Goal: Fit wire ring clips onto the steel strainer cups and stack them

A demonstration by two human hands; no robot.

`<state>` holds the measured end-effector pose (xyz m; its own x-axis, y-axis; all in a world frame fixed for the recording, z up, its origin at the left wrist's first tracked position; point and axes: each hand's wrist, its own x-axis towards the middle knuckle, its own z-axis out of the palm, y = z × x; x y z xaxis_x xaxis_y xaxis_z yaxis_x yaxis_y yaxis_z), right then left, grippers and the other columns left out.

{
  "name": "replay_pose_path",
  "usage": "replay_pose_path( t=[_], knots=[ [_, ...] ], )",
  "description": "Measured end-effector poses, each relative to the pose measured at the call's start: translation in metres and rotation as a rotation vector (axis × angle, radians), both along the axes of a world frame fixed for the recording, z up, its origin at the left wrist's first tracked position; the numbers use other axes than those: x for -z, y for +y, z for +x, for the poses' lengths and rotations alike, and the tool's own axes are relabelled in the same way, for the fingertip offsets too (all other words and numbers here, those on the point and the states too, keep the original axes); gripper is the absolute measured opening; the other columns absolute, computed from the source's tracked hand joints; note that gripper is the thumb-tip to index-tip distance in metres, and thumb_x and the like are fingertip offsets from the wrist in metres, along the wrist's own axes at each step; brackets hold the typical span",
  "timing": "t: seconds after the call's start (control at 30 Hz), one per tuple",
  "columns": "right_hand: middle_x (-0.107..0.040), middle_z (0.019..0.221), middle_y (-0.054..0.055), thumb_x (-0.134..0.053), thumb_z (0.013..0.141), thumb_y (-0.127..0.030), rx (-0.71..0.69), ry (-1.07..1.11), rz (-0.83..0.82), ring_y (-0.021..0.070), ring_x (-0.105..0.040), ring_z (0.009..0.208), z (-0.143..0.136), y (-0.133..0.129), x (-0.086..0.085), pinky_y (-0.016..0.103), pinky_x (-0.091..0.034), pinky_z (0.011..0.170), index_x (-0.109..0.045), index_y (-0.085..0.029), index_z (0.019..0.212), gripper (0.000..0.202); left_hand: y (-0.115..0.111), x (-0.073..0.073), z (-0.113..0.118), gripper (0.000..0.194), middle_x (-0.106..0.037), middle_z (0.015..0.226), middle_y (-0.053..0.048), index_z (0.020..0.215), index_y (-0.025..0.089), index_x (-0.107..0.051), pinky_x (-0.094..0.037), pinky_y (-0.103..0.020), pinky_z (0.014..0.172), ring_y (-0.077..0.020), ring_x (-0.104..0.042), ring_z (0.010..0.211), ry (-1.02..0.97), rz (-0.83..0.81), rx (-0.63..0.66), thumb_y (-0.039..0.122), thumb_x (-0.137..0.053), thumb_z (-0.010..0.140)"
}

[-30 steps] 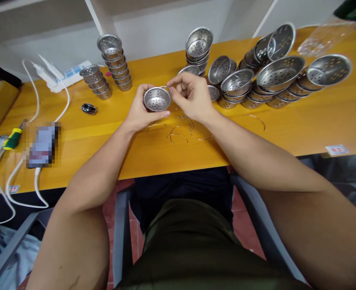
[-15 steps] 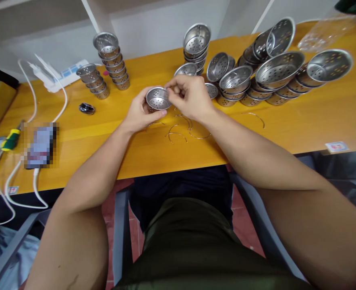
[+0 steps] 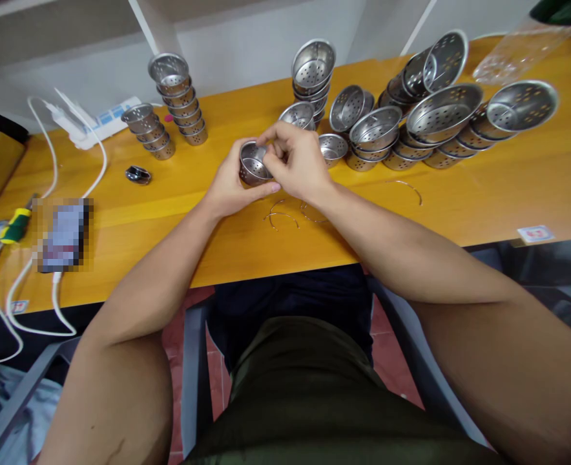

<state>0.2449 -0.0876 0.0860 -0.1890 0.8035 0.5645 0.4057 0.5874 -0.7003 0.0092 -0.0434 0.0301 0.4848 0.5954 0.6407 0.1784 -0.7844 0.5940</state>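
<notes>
A small perforated metal cup is held above the table, its mouth tilted up toward me. My left hand wraps round its left and lower side. Over the cup's right rim, my right hand has its thumb and fingers pinched together; whatever is between them is too small to make out. Thin curved wires lie on the table just below the hands, partly covered by the right wrist. Another curved wire lies farther right.
Stacked metal cups stand at the back left, back centre and right. A phone, white cables, a power strip, a screwdriver and a small black object are on the left. A clear bag lies back right.
The cup has turned and tilted in my left hand. My right hand has moved slightly left over its rim, uncovering more of a small cup behind it.
</notes>
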Motion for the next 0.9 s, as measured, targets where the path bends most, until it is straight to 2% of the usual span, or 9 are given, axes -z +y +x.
replay_pose_path(
  t=[0.03,0.13,0.23,0.33,0.4,0.5,0.6,0.73,0.9],
  knots=[
    [-0.067,0.081,0.000,-0.085,0.117,-0.029,-0.009,0.032,-0.008,0.0291,-0.071,0.078,-0.001,0.000,0.000,0.052,-0.075,0.099,-0.085,-0.029,0.116,0.001,-0.002,-0.002,0.002,0.123,-0.079,0.161,-0.014,0.173,0.032,-0.064,-0.066,-0.065,0.142,-0.0446,-0.083,0.154,-0.004,-0.013,-0.023,0.104,-0.108,0.083],
    [-0.069,0.081,0.002,-0.087,0.117,-0.037,-0.094,0.124,-0.047,0.0274,-0.070,0.077,0.003,0.003,-0.004,0.050,-0.076,0.095,-0.084,-0.029,0.105,0.015,-0.004,-0.006,0.002,0.115,-0.083,0.152,-0.013,0.164,0.031,-0.073,-0.069,-0.063,0.137,-0.0418,-0.085,0.145,-0.029,-0.060,-0.059,0.105,-0.108,0.083],
    [-0.073,0.083,0.002,-0.094,0.116,-0.058,-0.316,0.144,-0.163,0.0253,-0.071,0.076,0.017,0.005,-0.013,0.044,-0.074,0.081,-0.085,-0.029,0.105,0.032,-0.003,-0.008,-0.002,0.104,-0.086,0.141,-0.012,0.155,0.029,-0.078,-0.071,-0.063,0.132,-0.0380,-0.087,0.136,-0.068,-0.139,-0.062,0.107,-0.100,0.090],
    [-0.074,0.081,0.001,-0.109,0.101,-0.076,-0.510,0.137,-0.287,0.0224,-0.068,0.069,0.030,0.006,-0.022,0.038,-0.066,0.065,-0.085,-0.029,0.110,0.053,-0.001,-0.007,-0.008,0.097,-0.087,0.135,-0.012,0.152,0.028,-0.081,-0.075,-0.061,0.124,-0.0354,-0.088,0.126,-0.076,-0.248,-0.038,0.107,-0.093,0.098],
    [-0.073,0.080,0.000,-0.114,0.092,-0.085,-0.565,0.162,-0.313,0.0210,-0.066,0.066,0.032,0.006,-0.023,0.037,-0.062,0.060,-0.084,-0.029,0.109,0.065,0.001,-0.005,-0.011,0.101,-0.087,0.139,-0.014,0.156,0.029,-0.080,-0.076,-0.062,0.123,-0.0369,-0.088,0.127,-0.059,-0.268,-0.020,0.106,-0.098,0.094],
    [-0.073,0.078,-0.001,-0.115,0.087,-0.093,-0.588,0.189,-0.316,0.0205,-0.065,0.064,0.030,0.007,-0.022,0.037,-0.060,0.058,-0.083,-0.029,0.106,0.073,0.003,-0.002,-0.013,0.114,-0.084,0.149,-0.016,0.163,0.028,-0.075,-0.073,-0.065,0.130,-0.0417,-0.086,0.140,-0.033,-0.183,-0.019,0.103,-0.109,0.084],
    [-0.072,0.076,-0.002,-0.116,0.085,-0.093,-0.568,0.197,-0.316,0.0210,-0.067,0.064,0.027,0.007,-0.020,0.037,-0.062,0.059,-0.082,-0.030,0.105,0.075,0.006,0.000,-0.014,0.117,-0.083,0.151,-0.017,0.167,0.027,-0.073,-0.070,-0.068,0.135,-0.0434,-0.085,0.145,-0.027,-0.108,-0.030,0.102,-0.109,0.084],
    [-0.072,0.073,-0.002,-0.121,0.085,-0.085,-0.526,0.194,-0.325,0.0209,-0.068,0.062,0.025,0.006,-0.020,0.037,-0.063,0.059,-0.081,-0.030,0.103,0.070,0.006,-0.002,-0.013,0.117,-0.085,0.151,-0.017,0.166,0.028,-0.073,-0.071,-0.066,0.134,-0.0430,-0.086,0.143,-0.012,-0.121,-0.057,0.104,-0.108,0.084],
    [-0.075,0.071,-0.002,-0.122,0.087,-0.077,-0.549,0.181,-0.333,0.0202,-0.066,0.060,0.027,0.006,-0.021,0.035,-0.062,0.058,-0.083,-0.029,0.101,0.063,0.003,-0.006,-0.013,0.119,-0.086,0.152,-0.018,0.166,0.026,-0.075,-0.069,-0.069,0.139,-0.0445,-0.086,0.145,-0.017,-0.112,-0.064,0.102,-0.110,0.082]
  ],
)
